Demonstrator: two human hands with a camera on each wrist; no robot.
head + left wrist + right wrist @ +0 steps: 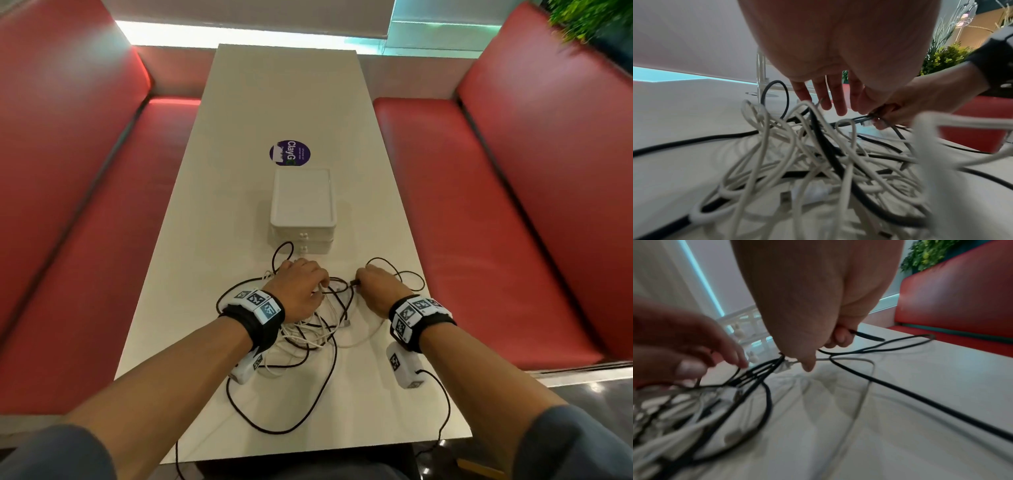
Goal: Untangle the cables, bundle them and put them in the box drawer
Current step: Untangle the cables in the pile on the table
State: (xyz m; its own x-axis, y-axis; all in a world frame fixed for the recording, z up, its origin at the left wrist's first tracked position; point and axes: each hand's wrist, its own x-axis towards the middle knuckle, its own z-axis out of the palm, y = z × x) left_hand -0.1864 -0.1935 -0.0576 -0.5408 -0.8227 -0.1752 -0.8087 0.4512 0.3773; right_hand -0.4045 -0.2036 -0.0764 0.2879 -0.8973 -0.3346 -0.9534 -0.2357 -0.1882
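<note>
Scene: a long pale counter runs away from the person between red benches.
Cables: a heap of white cables and black cable lies knotted on the near end of the counter, under and between both hands; loose black loops trail toward the near edge and off to the right.
Box drawer: the white box drawer stands just beyond the heap, straight ahead of the hands, its small knobs facing the person; its drawers look closed. A purple sticker lies on the counter behind it.
Left hand: the left hand is on top of the heap, fingers reaching down, and appears to pinch strands at its fingertips; the left wrist view shows the fingers extended toward the wires but not the contact itself.
Right hand: the right hand pinches a black cable end, the plug pointing left toward the left hand; the right wrist view shows the fingers curled round black strands beside a white connector.
Key relation: the pinched cable end sits between the two hands, its length running left to right across the counter, with the knot to the left of it. The right hand is the nearer one to the free end, the left nearer the knot.
Step, as I judge it: untangling has barely started; nothing is bundled yet.
Next move calls for: pulling the end rightward, away from the heap, while the left hand pins the rest.
</note>
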